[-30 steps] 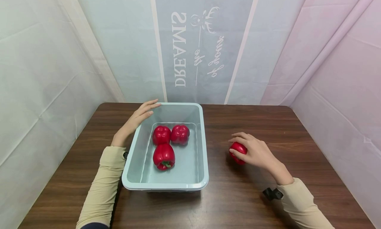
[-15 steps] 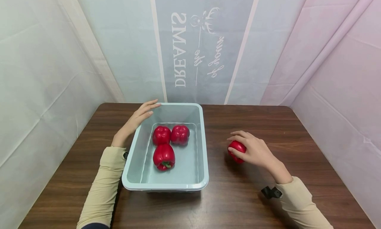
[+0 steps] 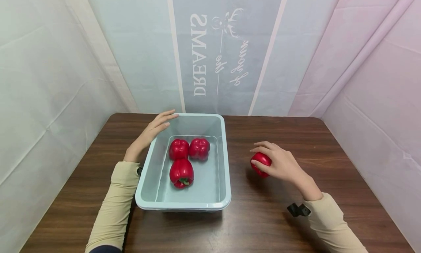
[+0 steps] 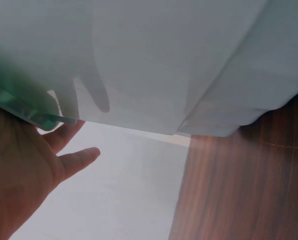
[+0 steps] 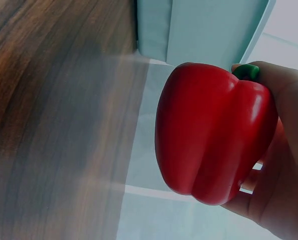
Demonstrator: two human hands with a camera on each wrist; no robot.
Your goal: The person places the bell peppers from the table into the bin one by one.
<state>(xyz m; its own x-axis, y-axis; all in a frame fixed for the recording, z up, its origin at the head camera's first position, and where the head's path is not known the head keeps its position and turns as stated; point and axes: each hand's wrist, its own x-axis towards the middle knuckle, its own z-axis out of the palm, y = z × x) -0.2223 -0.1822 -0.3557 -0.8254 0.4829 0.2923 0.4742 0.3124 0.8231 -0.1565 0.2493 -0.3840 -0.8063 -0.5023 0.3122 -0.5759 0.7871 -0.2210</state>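
Note:
A light blue plastic tub (image 3: pixel 210 206) stands on the table, left of the middle in the head view. Inside it lie three red bell peppers (image 3: pixel 181 172); the nearest has its green stem toward me. My left hand (image 3: pixel 152 130) rests along the tub's far left rim with its fingers extended. To the right of the tub, my right hand (image 3: pixel 279 161) grips another red bell pepper (image 5: pixel 213 135) between thumb and fingers. In the right wrist view this pepper is held above the wood, its green stem (image 5: pixel 246 72) by the thumb.
The dark wooden table (image 3: pixel 256 223) extends around the tub. Pale cloth panels (image 3: pixel 371 99) enclose it at the back and both sides, and the back one (image 3: pixel 230 63) bears mirrored lettering. A small black device (image 3: pixel 298 210) is worn at the right wrist.
My right hand, with the bell pepper in its grip, has shifted slightly left and away from me. The left hand, the tub and the peppers inside keep their places.

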